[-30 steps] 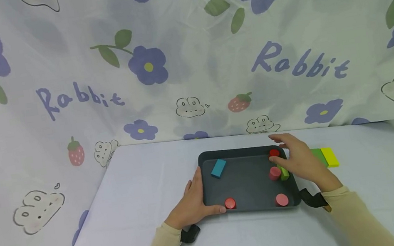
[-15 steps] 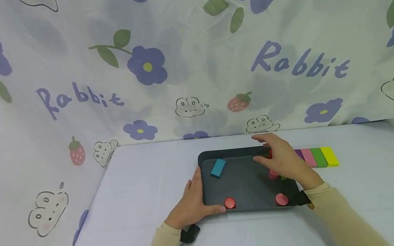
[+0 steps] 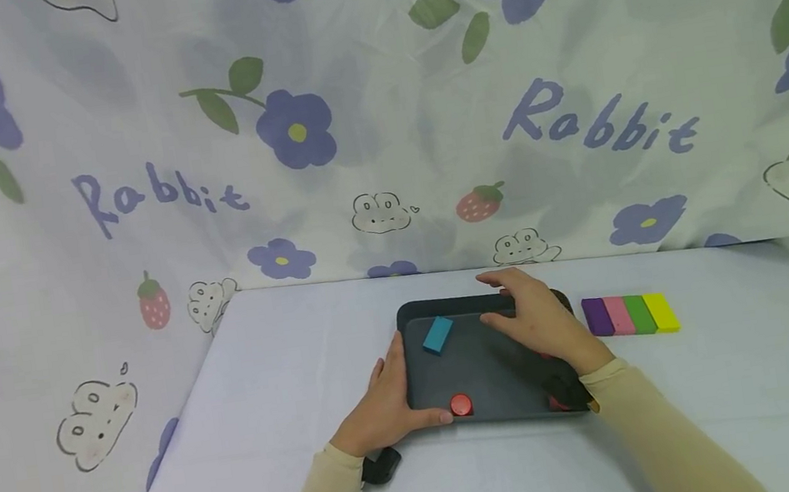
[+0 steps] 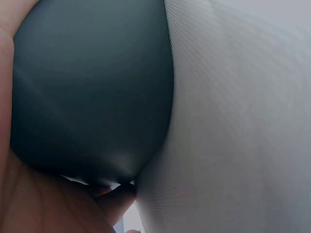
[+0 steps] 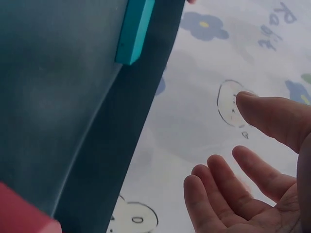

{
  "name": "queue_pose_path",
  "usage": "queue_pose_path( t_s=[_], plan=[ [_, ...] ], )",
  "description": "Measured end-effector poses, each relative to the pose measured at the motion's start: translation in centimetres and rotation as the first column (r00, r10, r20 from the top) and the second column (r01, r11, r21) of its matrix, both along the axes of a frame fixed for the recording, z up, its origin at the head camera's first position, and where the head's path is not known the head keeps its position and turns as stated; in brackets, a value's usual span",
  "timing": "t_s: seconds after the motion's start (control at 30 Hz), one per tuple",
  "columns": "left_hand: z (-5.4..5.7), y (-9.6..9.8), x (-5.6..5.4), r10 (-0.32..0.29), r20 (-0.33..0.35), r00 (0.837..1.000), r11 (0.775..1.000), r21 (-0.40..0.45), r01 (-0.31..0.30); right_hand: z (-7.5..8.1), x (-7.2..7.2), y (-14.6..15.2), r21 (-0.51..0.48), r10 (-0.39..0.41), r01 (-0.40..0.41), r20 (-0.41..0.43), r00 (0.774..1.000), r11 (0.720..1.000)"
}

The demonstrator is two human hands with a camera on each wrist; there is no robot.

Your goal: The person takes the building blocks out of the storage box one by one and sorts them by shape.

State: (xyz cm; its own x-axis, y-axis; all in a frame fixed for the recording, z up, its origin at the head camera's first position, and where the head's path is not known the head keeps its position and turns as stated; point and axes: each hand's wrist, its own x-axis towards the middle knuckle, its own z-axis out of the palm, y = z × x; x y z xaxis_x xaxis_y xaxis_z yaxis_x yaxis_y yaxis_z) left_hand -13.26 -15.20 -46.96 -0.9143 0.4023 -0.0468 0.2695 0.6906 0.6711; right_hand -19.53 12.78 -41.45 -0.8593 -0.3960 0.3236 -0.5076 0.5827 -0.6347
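Note:
My left hand (image 3: pixel 385 405) holds the dark grey tray (image 3: pixel 494 415) at its near left corner, fingers along the left side and thumb along the front. In the left wrist view the tray's dark wall (image 4: pixel 92 97) fills the space beside the palm. Over the tray's right part hovers my right hand (image 3: pixel 537 318), fingers and thumb apart with nothing between them, as the right wrist view shows too. A blue block (image 3: pixel 438 336) lies at the tray's back left. A red cylinder (image 3: pixel 461 405) stands near the left thumb. The right hand and wrist hide most of the other pieces.
Right of the tray, purple (image 3: pixel 597 317), pink (image 3: pixel 620 316), green (image 3: pixel 640 315) and yellow (image 3: pixel 661 313) blocks lie side by side on the white-covered table (image 3: pixel 752 364). A patterned cloth (image 3: pixel 376 114) hangs behind. A pinkish-red piece (image 5: pixel 24 213) shows in the right wrist view.
My right hand has moved left from the tray's right edge, over the tray, exposing the row of coloured blocks outside and covering the pieces at the right. The left hand and tray stay put.

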Motion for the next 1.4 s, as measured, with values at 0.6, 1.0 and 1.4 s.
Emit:
queue_pose_path(
  t_s=[0.6, 1.0, 1.4],
  plan=[
    [-0.2, -0.1, -0.1, -0.007, -0.011, 1.0, 1.0, -0.011, 0.007, -1.1, -0.8, -3.0, 0.046, 0.041, -0.044, 0.067, 0.997, 0.998],
    [-0.5, -0.3, 0.1, -0.01, -0.015, 1.0, 1.0, -0.012, 0.01, -2.1, -1.3, -4.9, 0.1, 0.066, -0.077, 0.106, 0.992, 0.992],
    [-0.4, -0.2, 0.2, -0.014, -0.005, 1.0, 1.0, -0.016, 0.013, -2.6, -1.2, -6.0, 0.166, 0.024, -0.056, 0.187, 0.982, 0.985]
  ],
)
